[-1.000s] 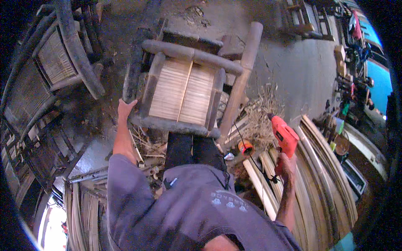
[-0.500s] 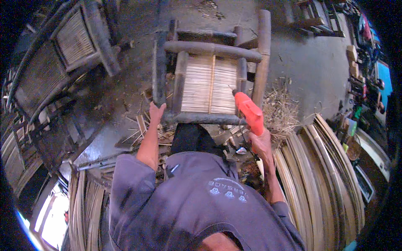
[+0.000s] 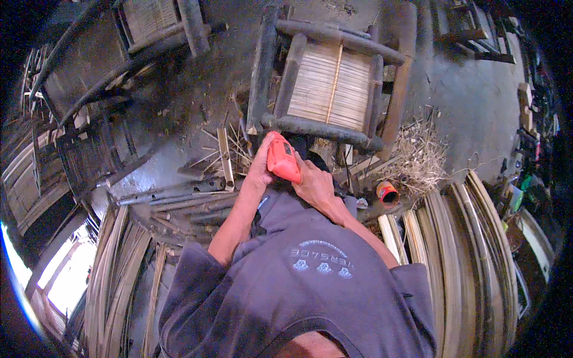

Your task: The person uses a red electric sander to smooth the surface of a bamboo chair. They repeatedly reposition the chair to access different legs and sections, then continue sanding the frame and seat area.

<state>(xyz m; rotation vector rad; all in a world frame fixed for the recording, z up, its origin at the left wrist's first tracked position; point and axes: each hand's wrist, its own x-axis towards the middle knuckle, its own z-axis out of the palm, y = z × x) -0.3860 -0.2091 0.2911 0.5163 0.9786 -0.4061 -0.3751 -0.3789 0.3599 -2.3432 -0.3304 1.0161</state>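
The drill (image 3: 284, 159) is up in front of the person, over the lap, just on the near side of the chair (image 3: 332, 83); its far end comes close to the chair's near bar in the view, though whether they touch I cannot tell. Both hands grasp it: the left hand (image 3: 261, 167) wraps its left side toward the far end, and the right hand (image 3: 315, 184) closes round the near end, some of its fingers hidden. The red casing looks like hard plastic — stiff, probably smooth and a little slippery under a dry palm — and I would judge it moderately heavy, with the weight gathered in the body. It should take ordinary knocks, but a drop onto the floor could crack the casing. The handle is the best place for the main hold, with a second hand steadying the body, clear of the chuck. What shows of its long axis slants from the chair's near left corner back toward the right hand; no chuck or bit can be made out, so which way the nose points stays uncertain.
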